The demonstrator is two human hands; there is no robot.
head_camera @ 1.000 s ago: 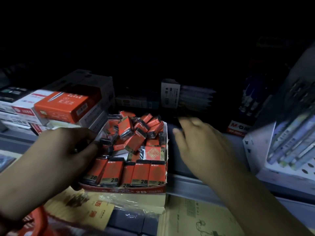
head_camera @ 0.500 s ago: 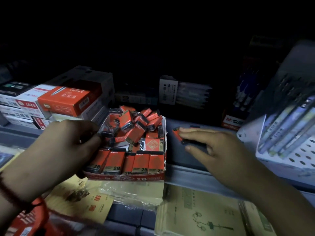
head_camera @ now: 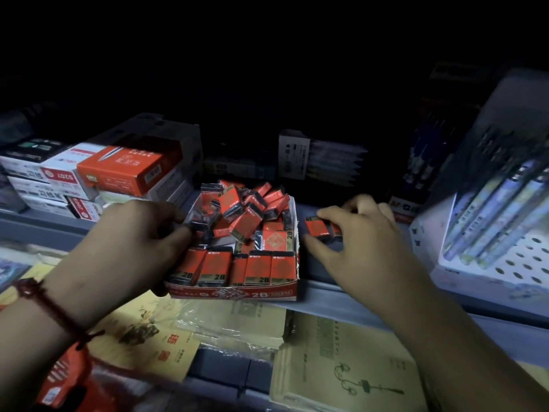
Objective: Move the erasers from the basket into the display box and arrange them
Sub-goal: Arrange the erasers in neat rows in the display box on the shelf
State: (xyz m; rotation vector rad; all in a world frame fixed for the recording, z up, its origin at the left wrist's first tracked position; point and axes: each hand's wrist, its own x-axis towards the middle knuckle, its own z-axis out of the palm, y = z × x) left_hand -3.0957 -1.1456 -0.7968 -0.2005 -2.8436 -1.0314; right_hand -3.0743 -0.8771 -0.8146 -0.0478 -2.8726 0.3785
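An eraser (head_camera: 319, 227), long side running along the shelf (head_camera: 326, 292), sits pinched in your right hand (head_camera: 356, 242), just right of the display box (head_camera: 231, 292); your left hand (head_camera: 133, 245) grips the box's left edge.

Red box (head_camera: 231, 293) at shelf (head_camera: 326, 291) edge: front row of erasers (head_camera: 234, 269) upright, loose pile behind. On box's left side, left hand (head_camera: 130, 242) grips, thumb at front corner. Just right of box, right hand (head_camera: 359, 245) pinches eraser (head_camera: 318, 228) between thumb and fingers. Left: pen boxes (head_camera: 118, 171). Right: pen rack (head_camera: 505, 263). Below: notebooks (head_camera: 341, 367).
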